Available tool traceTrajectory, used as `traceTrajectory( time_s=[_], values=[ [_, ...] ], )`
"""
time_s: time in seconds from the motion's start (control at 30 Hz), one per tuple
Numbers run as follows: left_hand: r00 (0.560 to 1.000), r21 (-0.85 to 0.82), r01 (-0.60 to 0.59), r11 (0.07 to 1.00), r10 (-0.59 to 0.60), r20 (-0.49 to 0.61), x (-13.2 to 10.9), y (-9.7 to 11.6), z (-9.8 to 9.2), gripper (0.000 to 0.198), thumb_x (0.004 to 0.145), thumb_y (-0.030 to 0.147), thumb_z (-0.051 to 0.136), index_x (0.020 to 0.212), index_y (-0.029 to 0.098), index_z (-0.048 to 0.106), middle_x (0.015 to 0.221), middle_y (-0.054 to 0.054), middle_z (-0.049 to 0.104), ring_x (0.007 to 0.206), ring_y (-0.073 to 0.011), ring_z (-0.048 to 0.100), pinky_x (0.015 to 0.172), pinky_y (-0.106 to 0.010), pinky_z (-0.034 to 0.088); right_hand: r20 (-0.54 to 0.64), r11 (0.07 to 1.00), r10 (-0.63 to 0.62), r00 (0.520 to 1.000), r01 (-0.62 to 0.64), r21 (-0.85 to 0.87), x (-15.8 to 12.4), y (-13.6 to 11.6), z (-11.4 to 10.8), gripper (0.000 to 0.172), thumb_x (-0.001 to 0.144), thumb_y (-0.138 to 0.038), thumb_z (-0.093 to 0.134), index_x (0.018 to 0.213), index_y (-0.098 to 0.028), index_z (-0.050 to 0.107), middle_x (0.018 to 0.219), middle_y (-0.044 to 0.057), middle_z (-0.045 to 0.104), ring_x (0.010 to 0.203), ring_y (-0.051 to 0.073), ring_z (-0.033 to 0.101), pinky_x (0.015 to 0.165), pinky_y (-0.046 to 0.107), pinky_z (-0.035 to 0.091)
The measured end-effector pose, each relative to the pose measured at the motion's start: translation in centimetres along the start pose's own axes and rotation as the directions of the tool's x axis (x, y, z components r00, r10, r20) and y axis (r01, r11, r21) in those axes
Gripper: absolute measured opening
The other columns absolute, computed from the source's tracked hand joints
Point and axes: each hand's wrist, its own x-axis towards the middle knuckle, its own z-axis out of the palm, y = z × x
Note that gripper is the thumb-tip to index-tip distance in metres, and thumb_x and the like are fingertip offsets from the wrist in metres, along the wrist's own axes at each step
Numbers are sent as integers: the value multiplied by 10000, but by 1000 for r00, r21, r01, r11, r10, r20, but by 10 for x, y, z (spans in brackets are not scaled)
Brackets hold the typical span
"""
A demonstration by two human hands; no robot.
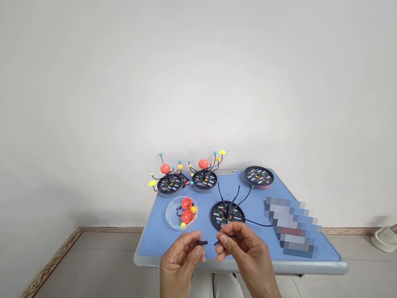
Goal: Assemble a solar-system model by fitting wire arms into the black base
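Note:
Near the table's front edge, my left hand [184, 256] pinches a short black plastic piece [201, 242] between thumb and fingers. Just to its right, my right hand [239, 247] pinches a thin black rod [216, 243], its tip pointing at the piece with a small gap between them. Most of the rod is hidden by my fingers. Right behind my hands lies a round black base [218, 217] with several curved black rods rising from its centre post. A clear round tub [170, 214] left of it holds red half shells and small coloured balls.
Two solar system models [170, 183] with coloured balls stand at the back left of the blue table [162, 243]. Another round black base [258, 177] lies at the back right. A pixelated object [291, 227] covers part of the right side. The wall rises close behind.

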Motion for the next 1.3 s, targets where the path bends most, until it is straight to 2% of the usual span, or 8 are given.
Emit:
traceTrajectory(
  time_s=[0.2,0.57,0.67,0.77,0.87,0.93,1.07,1.3],
  values=[
    [996,54,-86,995,84,39,-7,3,5,168,783,304,718,916,209,756,804,-27,650,604,-101,592,602,-219,524,-73,987,-113,991,103,-126,-2,10,0,309,767,-452,717,842,-162,643,563,-20,587,454,108,524,429,217,463],
    [971,175,-221,959,200,131,-2,0,15,120,831,269,661,908,209,730,801,-21,642,594,-109,602,584,-219,520,-17,970,-137,990,131,-202,-3,16,0,255,841,-423,629,871,-169,635,578,-31,523,473,92,445,419,201,373],
    [967,179,-231,956,206,148,-4,-1,16,124,832,274,660,907,213,737,791,-23,648,586,-112,604,568,-220,514,-52,979,-160,986,152,-136,1,15,3,245,816,-395,669,940,-191,614,626,-33,533,498,90,460,422,191,365],
    [979,135,-182,974,167,113,-5,1,16,165,820,313,676,919,202,747,769,-29,657,578,-119,607,572,-230,515,-75,994,-77,994,82,69,7,11,2,304,777,-417,711,964,-211,587,623,-47,517,466,80,422,375,177,322],
    [998,47,-59,997,60,-11,-1,5,14,216,795,360,707,912,184,748,712,-26,659,579,-119,604,609,-238,517,-27,967,64,998,-55,250,10,3,-8,348,704,-431,774,891,-175,630,626,-17,541,474,74,405,354,163,283],
    [998,-49,25,999,-28,-65,3,7,12,255,769,379,734,923,176,745,735,-34,675,586,-117,602,626,-245,516,1,940,135,991,-128,317,11,-1,-16,353,658,-398,818,864,-170,644,615,-13,547,471,64,384,348,149,246],
    [990,-203,121,972,-133,-47,8,8,12,299,713,386,783,917,171,746,762,-37,683,580,-108,594,622,-246,504,39,918,200,979,-201,342,8,-2,-24,282,672,-346,820,825,-199,635,590,-34,540,420,36,282,333,139,153],
    [986,-208,155,966,-164,-25,4,6,14,328,711,386,786,933,149,735,744,-45,683,595,-125,608,654,-271,504,229,876,186,956,-267,402,4,-5,-22,294,629,-324,788,844,-126,766,681,36,556,522,87,425,379,188,325]
  ],
)
